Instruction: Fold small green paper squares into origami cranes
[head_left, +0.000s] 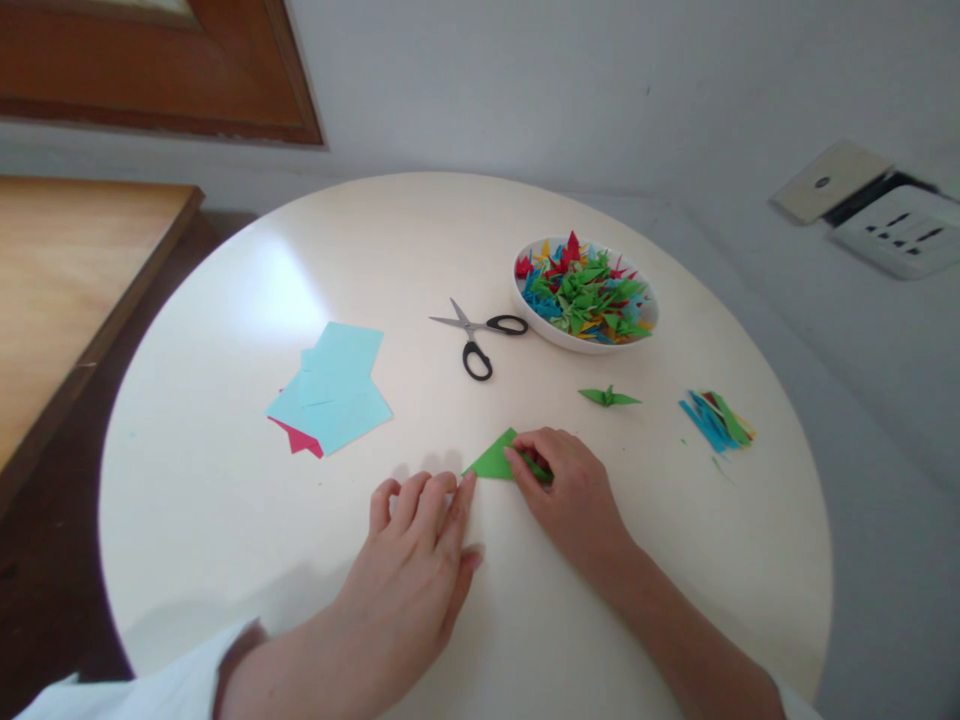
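Observation:
A folded green triangle of paper lies on the table between my two hands. My left hand rests palm down with bent fingers, its index fingertip touching the paper's left corner and its thumb apart. My right hand is closed in a pinch at the paper's right part, thumb and fingers on it; that end is partly hidden. Beyond my right hand sits a finished green paper crane. Scissors with black handles lie spread farther back.
A white bowl heaped with small coloured paper cranes stands at the back right of the round white table. Light blue paper sheets over a red piece lie left. Coloured paper strips lie right. Wall sockets are beyond.

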